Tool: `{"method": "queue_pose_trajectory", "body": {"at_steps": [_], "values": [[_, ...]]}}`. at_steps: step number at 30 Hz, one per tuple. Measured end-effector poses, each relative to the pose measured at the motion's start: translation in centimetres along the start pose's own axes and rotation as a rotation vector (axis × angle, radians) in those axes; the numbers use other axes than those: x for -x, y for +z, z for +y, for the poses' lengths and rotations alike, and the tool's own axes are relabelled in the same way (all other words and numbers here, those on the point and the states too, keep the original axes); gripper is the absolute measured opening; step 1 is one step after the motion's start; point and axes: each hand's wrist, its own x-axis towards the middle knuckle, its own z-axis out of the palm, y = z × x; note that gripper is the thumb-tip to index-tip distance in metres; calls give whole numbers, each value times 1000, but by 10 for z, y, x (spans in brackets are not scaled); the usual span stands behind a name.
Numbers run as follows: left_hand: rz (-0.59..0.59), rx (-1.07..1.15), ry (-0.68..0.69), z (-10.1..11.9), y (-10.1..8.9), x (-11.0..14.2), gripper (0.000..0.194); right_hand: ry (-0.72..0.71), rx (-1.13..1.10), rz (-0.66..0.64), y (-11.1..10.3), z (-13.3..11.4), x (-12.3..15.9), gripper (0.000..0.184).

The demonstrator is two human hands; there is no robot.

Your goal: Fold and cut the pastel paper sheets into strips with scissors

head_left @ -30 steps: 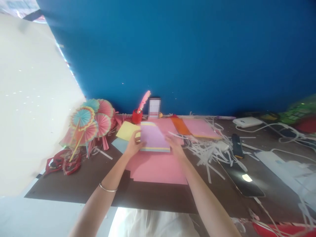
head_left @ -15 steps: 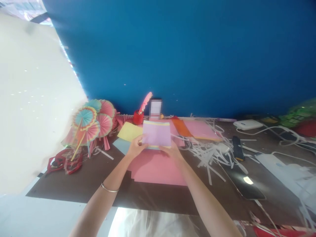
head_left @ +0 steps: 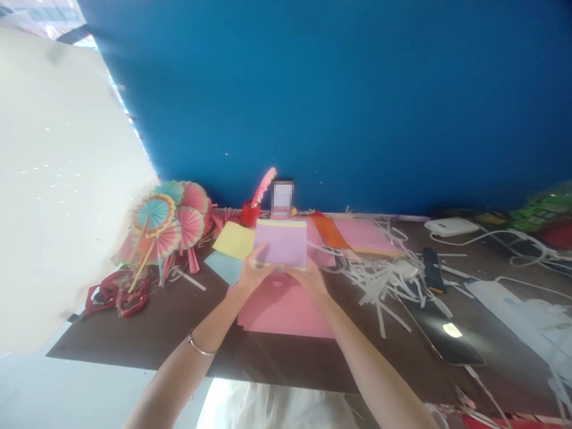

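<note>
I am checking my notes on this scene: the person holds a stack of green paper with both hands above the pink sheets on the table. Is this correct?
Not quite. The head view shows the top of the paper stack is lilac, not green. The rest stands: the left hand and right hand hold it above the pink sheets on the table.

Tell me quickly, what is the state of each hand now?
Left hand: closed on the lower left edge of the paper stack.
Right hand: closed on the stack's lower right edge.
</note>
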Motion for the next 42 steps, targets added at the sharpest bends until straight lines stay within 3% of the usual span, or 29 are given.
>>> {"method": "queue_pose_trajectory", "body": {"at_steps": [6,13,17,23,33,38,42], "values": [[33,-21,67,-5,0,-1,59,12,-27,-21,2,-2,2,47],[-10,0,53,-3,-7,-3,66,86,-49,1,-5,9,-8,41],[-41,91,-11,-7,-16,-10,63,106,-54,95,-14,20,-17,39],[-111,340,-178,-22,-22,-19,65,130,-67,77,-20,23,-25,36],[-198,420,-209,-19,-30,-19,60,111,-69,34,-25,17,-25,33],[-51,339,-115,-26,-34,-24,52,125,-66,-76,-20,16,-21,36],[29,168,-75,-31,-43,-29,53,115,4,9,-18,18,-19,43]]}}
